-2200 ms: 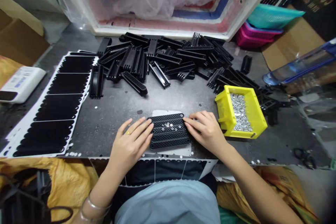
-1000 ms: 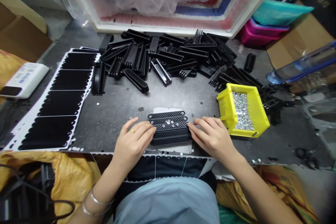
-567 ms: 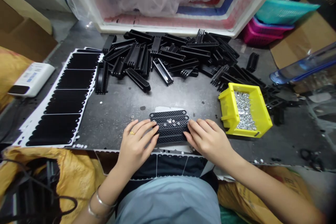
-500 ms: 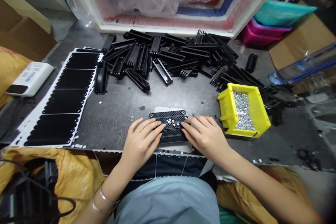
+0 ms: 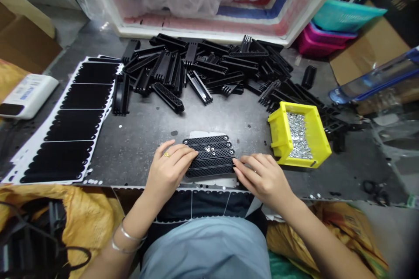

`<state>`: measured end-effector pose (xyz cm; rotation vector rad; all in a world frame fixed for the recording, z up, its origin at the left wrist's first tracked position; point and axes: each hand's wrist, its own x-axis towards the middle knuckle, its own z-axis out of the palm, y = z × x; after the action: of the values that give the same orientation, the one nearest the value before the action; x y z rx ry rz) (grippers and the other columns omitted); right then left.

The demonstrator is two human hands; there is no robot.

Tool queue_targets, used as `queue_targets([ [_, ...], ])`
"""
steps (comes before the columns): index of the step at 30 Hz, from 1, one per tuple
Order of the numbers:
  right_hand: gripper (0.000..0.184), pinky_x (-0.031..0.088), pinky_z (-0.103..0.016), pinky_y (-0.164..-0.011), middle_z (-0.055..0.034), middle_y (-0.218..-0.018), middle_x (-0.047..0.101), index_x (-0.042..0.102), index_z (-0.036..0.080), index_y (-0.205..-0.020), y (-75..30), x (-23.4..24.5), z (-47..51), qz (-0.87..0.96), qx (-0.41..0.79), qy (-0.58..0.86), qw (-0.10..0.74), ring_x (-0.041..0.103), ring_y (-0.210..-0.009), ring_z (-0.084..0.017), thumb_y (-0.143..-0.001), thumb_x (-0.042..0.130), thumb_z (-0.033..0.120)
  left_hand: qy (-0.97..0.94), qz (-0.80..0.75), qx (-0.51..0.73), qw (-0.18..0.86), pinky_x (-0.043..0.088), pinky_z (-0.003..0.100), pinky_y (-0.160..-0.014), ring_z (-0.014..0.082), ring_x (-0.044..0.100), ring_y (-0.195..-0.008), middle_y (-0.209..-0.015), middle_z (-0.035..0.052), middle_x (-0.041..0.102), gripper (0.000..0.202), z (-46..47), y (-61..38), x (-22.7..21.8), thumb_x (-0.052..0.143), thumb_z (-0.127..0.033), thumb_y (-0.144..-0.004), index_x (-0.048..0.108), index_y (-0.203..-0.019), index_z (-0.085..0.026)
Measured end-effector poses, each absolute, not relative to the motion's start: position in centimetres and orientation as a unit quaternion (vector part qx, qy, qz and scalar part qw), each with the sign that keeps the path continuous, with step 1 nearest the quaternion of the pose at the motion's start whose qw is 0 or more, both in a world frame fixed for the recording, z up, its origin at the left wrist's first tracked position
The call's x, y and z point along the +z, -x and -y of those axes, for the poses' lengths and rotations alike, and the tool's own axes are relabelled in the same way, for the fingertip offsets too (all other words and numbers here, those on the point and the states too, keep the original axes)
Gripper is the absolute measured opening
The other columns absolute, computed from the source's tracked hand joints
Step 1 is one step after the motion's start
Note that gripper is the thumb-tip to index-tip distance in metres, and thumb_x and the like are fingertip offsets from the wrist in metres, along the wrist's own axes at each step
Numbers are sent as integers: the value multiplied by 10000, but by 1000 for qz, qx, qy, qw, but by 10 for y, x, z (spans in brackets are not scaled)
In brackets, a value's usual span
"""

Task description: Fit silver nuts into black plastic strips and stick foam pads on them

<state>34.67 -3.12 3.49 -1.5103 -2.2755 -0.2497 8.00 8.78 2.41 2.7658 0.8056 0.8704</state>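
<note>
My left hand (image 5: 170, 170) lies across the left ends of a row of several black perforated plastic strips (image 5: 209, 157), which sit side by side on a white paper scrap (image 5: 204, 134). My right hand (image 5: 263, 178) has its fingertips against the strips' lower right end. Small silver washers (image 5: 207, 149) lie on the upper strips. Nearer the back, a yellow plastic bin (image 5: 281, 133) is filled with more washers. A heap of black plastic parts (image 5: 203, 67) lies beyond my hands.
A grey metal worktop (image 5: 131, 139) carries sheets of black scalloped pads (image 5: 73, 117) on the left, with more hanging over the front edge. Black scissors (image 5: 375, 192) lie at the right. Pink and teal baskets (image 5: 327, 37) stand behind, and a yellow sack (image 5: 88, 226) lies below the front edge.
The strips now form a straighter, tighter row. My left hand has slid onto their left ends, and my right hand has dropped to their lower right end. The view has shifted slightly.
</note>
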Motion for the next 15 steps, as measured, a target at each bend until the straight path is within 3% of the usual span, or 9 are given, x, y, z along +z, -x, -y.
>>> queue_targets([
  [4,230,464,-362,-795,-106,-1030,776,722,55,-1162,-343,34,32,832,-149,512,151,636,-906,-231,-1012,635,206,-913,-279,291,64,419,433,-1097,195,730,-1009,-1053,28,793,113,-87,-76,24,623,-154,-1013,695,-1089,-198],
  [9,275,476,-374,-825,-128,-1044,775,724,22,-1154,-343,33,32,848,-178,483,125,646,-948,-252,-1020,631,244,-913,-277,289,77,412,443,-1111,186,732,-1041,-1123,25,794,208,-75,-59,21,655,-122,-991,693,-1168,-223],
  [15,200,433,-363,-746,-104,-925,756,744,95,-971,-335,38,20,831,-145,517,147,615,-848,-225,-1028,602,223,-909,-280,297,85,416,438,-1110,181,735,-1032,-1116,26,795,219,-68,-56,17,668,-103,-978,692,-1162,-220],
])
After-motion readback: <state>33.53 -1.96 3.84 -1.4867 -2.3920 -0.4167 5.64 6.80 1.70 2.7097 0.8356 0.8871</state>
